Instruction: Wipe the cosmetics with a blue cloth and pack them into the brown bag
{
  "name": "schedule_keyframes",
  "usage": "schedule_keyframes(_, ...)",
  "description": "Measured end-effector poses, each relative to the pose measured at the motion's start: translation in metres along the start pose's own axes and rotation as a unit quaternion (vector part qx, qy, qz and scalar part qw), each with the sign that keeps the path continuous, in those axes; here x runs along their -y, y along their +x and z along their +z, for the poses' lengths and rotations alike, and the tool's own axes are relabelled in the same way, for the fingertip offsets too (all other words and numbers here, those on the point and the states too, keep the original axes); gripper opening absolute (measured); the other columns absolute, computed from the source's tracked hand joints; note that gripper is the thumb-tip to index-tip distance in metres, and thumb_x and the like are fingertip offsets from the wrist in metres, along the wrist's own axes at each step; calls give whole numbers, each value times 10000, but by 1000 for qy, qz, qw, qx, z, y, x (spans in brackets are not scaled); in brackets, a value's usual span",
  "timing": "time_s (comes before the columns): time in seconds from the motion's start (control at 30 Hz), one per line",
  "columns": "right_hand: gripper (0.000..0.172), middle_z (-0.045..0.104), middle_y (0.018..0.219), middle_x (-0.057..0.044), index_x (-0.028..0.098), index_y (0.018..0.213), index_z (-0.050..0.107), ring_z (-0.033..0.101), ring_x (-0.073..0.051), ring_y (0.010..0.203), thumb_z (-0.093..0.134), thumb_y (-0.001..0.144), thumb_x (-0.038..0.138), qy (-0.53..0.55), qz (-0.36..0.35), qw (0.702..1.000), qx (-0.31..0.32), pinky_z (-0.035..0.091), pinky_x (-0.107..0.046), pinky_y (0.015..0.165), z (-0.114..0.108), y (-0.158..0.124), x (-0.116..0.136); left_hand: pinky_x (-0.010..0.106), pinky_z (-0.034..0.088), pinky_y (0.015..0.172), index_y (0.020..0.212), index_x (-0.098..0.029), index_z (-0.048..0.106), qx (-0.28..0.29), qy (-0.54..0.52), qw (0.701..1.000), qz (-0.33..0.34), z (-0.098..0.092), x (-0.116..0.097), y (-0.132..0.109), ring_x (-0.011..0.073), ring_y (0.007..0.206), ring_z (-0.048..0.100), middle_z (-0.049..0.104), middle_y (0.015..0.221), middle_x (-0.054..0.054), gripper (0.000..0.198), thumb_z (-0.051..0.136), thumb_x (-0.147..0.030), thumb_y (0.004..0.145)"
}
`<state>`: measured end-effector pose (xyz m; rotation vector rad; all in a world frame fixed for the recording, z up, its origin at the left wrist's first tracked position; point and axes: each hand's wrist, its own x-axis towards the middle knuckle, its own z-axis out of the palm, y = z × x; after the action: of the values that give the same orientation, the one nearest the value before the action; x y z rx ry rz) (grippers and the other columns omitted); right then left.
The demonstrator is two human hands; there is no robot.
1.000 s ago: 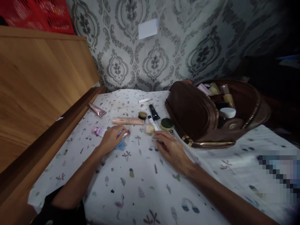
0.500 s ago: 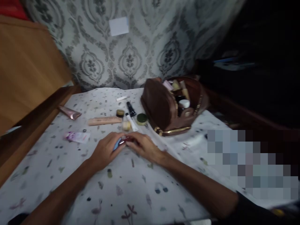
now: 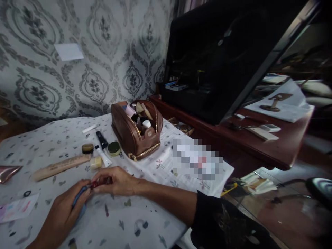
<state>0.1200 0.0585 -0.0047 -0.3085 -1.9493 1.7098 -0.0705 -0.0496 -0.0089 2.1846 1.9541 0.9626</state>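
My left hand (image 3: 61, 209) is closed around a flat blue item (image 3: 79, 197) whose kind I cannot make out. Beside it, the thumb and fingers of my right hand (image 3: 121, 180) pinch a small dark red piece (image 3: 94, 184) at the blue item's end; whether the two are joined is hidden. Just beyond the hands lie a long beige tube (image 3: 62, 167), a small pale-yellow jar (image 3: 96, 162), a white tube (image 3: 104, 157) with a black cap, a black tube (image 3: 101, 139), a gold-lidded jar (image 3: 87, 148) and a green-lidded round jar (image 3: 114, 148).
An unzipped brown leather bag (image 3: 127, 136) full of cosmetics stands behind the jars. A white stick (image 3: 90, 128), a rose-coloured tube (image 3: 9, 173) and a purple-white tube (image 3: 20, 208) lie on the patterned cloth (image 3: 145, 204). A large black screen (image 3: 207, 69) rises at the right.
The view has swung to the right, so the bag and tubes appear further left and the red-brown desk shows. Both hands still hold the blue and dark red pieces close together.
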Motion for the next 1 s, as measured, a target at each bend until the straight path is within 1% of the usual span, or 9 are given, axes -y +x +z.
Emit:
schedule_keyframes(0.1,216,573,712,59,167,962,694,520,-74,663,770,778,254,-13,6,1000,-5,402,-171,621,1,-1,-2,223,584,717,1017,-288,655,-26,17,1000,7,6,9,-6,192,798,743,773,934,-18,321,474,-530,906)
schedule_keyframes(0.2,249,572,706,59,168,933,708,520,-75,665,797,750,312,-24,18,999,-24,395,-169,608,1,1,-4,234,595,709,1025,-304,656,-20,23,999,-11,6,13,-6,202,833,746,775,951,-28,293,475,-501,905)
schedule_keyframes(0.37,256,633,817,16,182,1020,723,571,-100,777,768,776,244,-2,19,997,-71,410,-167,617,-3,3,0,211,587,613,988,-299,679,1,12,998,-61,-1,12,3,196,811,750,776,912,-41,292,454,-472,919)
schedule_keyframes(0.47,263,650,856,2,184,1053,721,586,-107,809,748,795,221,-7,22,998,-61,428,-166,627,-4,2,4,208,583,649,936,-280,680,13,-14,998,-63,-1,11,4,191,804,741,765,882,-36,306,452,-483,921)
schedule_keyframes(0.57,263,626,831,15,183,1052,721,585,-98,801,745,791,177,-25,30,999,-35,434,-156,642,-4,1,6,191,569,649,911,-261,682,23,-31,997,-64,1,12,1,176,746,723,751,849,-25,334,453,-503,918)
schedule_keyframes(0.67,276,593,787,32,178,1032,724,564,-86,751,775,761,177,-38,43,998,-30,433,-155,646,-4,2,7,189,568,669,907,-262,692,12,-28,997,-72,4,15,-2,173,740,721,751,843,-26,334,471,-512,909)
schedule_keyframes(0.8,234,597,766,33,159,968,736,555,-82,731,790,741,173,-31,42,998,-39,429,-154,640,-4,4,2,206,577,659,889,-260,705,-8,-36,996,-83,5,18,-1,193,763,728,759,834,-16,368,468,-540,904)
schedule_keyframes(0.9,234,621,768,27,167,970,745,573,-93,738,787,740,182,-26,32,998,-56,442,-158,638,-2,5,-3,203,580,650,870,-241,707,7,-44,994,-103,5,19,1,199,793,736,763,853,-4,404,464,-563,902)
schedule_keyframes(1.0,245,664,780,23,187,989,750,607,-110,749,782,749,224,-62,24,995,-80,464,-174,662,0,3,0,204,585,657,868,-241,706,10,-40,994,-100,4,22,4,195,785,740,766,863,-4,413,452,-566,907)
